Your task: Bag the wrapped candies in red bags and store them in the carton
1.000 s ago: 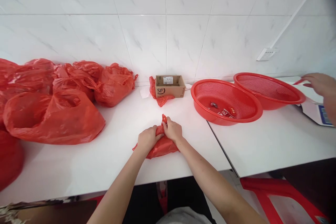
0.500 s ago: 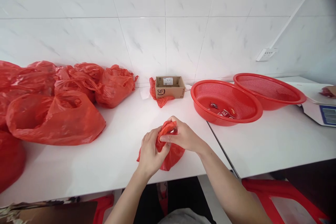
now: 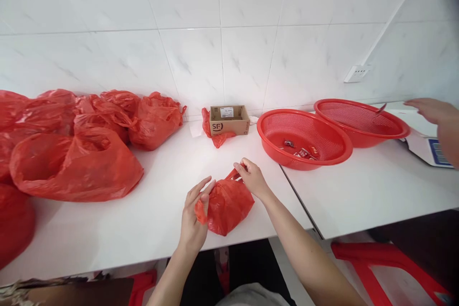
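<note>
A small, filled red plastic bag (image 3: 229,205) sits near the front edge of the white table, between my two hands. My right hand (image 3: 253,178) pinches one of its handles and draws it up to the right. On the other side, my left hand (image 3: 194,213) has its fingers stretched along the bag, and a strip of the other handle is caught at the thumb. The bag's contents are hidden.
Several larger red bags (image 3: 81,165) crowd the left. A small cardboard box (image 3: 229,126) stands near the wall. A red colander (image 3: 304,138) holds a few small packets; behind it is another red colander (image 3: 362,122). Another person's hand (image 3: 439,114) is over a scale (image 3: 426,146).
My hands were together on the gathered bag; they have moved apart, each with a handle. The other person's hand has come back over the scale, and a small dark item appears above the far colander.
</note>
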The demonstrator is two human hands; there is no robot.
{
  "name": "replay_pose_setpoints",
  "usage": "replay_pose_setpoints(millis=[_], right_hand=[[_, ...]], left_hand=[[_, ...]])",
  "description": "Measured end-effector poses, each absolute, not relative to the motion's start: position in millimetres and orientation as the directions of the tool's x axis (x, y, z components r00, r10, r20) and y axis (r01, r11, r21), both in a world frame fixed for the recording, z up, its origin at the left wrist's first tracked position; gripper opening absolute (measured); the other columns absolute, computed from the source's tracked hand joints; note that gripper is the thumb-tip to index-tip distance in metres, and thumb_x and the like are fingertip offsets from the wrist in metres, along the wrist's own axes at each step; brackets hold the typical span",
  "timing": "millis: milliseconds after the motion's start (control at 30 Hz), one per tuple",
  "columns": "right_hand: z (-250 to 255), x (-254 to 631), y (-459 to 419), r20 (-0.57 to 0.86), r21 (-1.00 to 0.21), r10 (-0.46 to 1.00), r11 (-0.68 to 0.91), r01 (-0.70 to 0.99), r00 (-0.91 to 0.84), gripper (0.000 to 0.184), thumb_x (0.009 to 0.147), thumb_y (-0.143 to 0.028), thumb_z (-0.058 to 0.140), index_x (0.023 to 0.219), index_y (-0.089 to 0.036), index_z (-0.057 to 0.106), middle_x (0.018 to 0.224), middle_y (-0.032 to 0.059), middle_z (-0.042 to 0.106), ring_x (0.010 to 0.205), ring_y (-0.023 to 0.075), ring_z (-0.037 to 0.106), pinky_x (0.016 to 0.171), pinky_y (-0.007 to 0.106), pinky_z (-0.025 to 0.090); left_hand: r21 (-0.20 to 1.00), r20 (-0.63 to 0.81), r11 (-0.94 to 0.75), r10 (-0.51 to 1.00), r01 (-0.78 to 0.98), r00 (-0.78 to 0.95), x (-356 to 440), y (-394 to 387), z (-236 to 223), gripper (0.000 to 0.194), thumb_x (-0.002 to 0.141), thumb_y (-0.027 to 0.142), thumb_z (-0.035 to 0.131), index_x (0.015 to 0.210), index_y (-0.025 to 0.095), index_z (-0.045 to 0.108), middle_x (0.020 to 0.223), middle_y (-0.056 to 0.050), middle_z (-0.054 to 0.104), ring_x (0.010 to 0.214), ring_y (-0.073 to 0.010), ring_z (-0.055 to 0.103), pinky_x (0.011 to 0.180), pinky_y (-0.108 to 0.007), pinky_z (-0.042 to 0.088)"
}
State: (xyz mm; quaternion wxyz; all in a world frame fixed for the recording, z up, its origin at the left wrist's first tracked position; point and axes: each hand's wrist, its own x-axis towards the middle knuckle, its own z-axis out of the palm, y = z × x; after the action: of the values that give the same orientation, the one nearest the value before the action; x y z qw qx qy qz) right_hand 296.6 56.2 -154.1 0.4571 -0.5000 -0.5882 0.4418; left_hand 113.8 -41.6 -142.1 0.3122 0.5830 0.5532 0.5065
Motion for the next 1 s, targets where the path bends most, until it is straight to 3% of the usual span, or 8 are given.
replay_pose_setpoints(millis=[133,233,367,500,600,700,833,1000], right_hand=[[-144.1,299.9,52.3,0.152,-0.966,0.985,0.166,0.199,-0.081,0.037,0.092,-0.053,0.05,0.073,-0.022,0.04,0.071,-0.0009,0.066,0.069,0.0178,0.067,0.064,0.029,0.05],[-119.1,298.5,39.2,0.359,-0.899,0.915,0.392,0.195,-0.184,0.029,0.095,-0.046,0.049,0.078,-0.022,0.046,0.086,0.0023,0.07,0.085,0.0178,0.068,0.078,0.033,0.052],[-85.0,288.7,28.8,0.711,-0.548,0.604,0.797,0.254,-0.361,0.02,0.094,-0.035,0.057,0.078,-0.021,0.056,0.131,0.0079,0.06,0.124,0.0217,0.052,0.104,0.041,0.041],[-74.5,279.8,41.3,0.756,-0.301,0.466,0.871,0.389,-0.459,0.021,0.092,-0.035,0.06,0.077,-0.02,0.061,0.139,0.0093,0.054,0.131,0.0263,0.044,0.107,0.044,0.035],[-78.0,277.9,52.4,0.668,-0.359,0.567,0.813,0.459,-0.482,0.023,0.096,-0.034,0.053,0.079,-0.02,0.059,0.094,0.0044,0.07,0.09,0.0186,0.061,0.089,0.036,0.042],[-79.9,277.6,54.6,0.529,-0.502,0.705,0.709,0.495,-0.473,0.026,0.098,-0.037,0.049,0.079,-0.021,0.057,0.06,-0.0047,0.059,0.057,0.0114,0.051,0.069,0.027,0.039],[-72.4,278.2,49.7,0.461,-0.69,0.786,0.609,0.391,-0.412,0.013,0.093,-0.035,0.057,0.102,-0.026,0.059,0.059,-0.0079,0.052,0.055,0.0101,0.047,0.062,0.024,0.036],[-60.9,285.0,42.2,0.485,-0.849,0.865,0.501,0.167,-0.13,0.033,0.09,-0.033,0.061,0.12,-0.028,0.049,0.051,-0.0121,0.028,0.046,0.0097,0.03,0.053,0.023,0.031]], left_hand=[[0.988,0.107,-0.095,0.989,0.119,-0.098,107.4,-34.7,-120.0,0.045,0.094,0.055,0.043,0.112,0.023,0.069,0.124,-0.007,0.064,0.123,-0.0242,0.052,0.106,-0.038,0.039],[0.995,0.038,-0.045,0.996,0.088,0.085,105.5,-18.1,-98.4,0.048,0.094,0.053,0.042,0.069,0.018,0.064,0.08,-0.005,0.064,0.095,-0.02,0.06,0.1,-0.035,0.04],[0.973,-0.117,0.067,0.968,0.219,0.221,112.6,7.1,-82.8,0.029,0.086,0.034,0.048,0.061,0.02,0.046,0.056,0.005,0.038,0.059,-0.0125,0.042,0.064,-0.029,0.04],[0.942,-0.155,0.062,0.952,0.33,0.263,119.5,13.4,-78.8,0.01,0.069,0.017,0.048,0.062,0.02,0.041,0.058,0.006,0.037,0.054,-0.0106,0.029,0.051,-0.026,0.023],[0.953,-0.142,0.051,0.945,0.297,0.293,117.3,7.4,-74.7,0.013,0.071,0.02,0.044,0.061,0.021,0.036,0.058,0.006,0.031,0.055,-0.0107,0.026,0.052,-0.027,0.022],[0.965,-0.137,0.04,0.921,0.26,0.365,113.0,2.6,-71.5,0.014,0.076,0.026,0.049,0.065,0.02,0.043,0.06,0.006,0.034,0.056,-0.011,0.029,0.055,-0.026,0.025],[0.941,-0.135,0.006,0.924,0.338,0.359,114.1,4.0,-73.5,0.035,0.084,0.05,0.056,0.076,0.017,0.064,0.058,0.005,0.04,0.054,-0.0116,0.034,0.055,-0.027,0.028],[0.972,-0.01,-0.056,0.962,0.23,0.274,115.3,5.4,-76.4,0.046,0.089,0.057,0.05,0.071,0.018,0.067,0.055,0.004,0.041,0.057,-0.0125,0.043,0.063,-0.027,0.036]])
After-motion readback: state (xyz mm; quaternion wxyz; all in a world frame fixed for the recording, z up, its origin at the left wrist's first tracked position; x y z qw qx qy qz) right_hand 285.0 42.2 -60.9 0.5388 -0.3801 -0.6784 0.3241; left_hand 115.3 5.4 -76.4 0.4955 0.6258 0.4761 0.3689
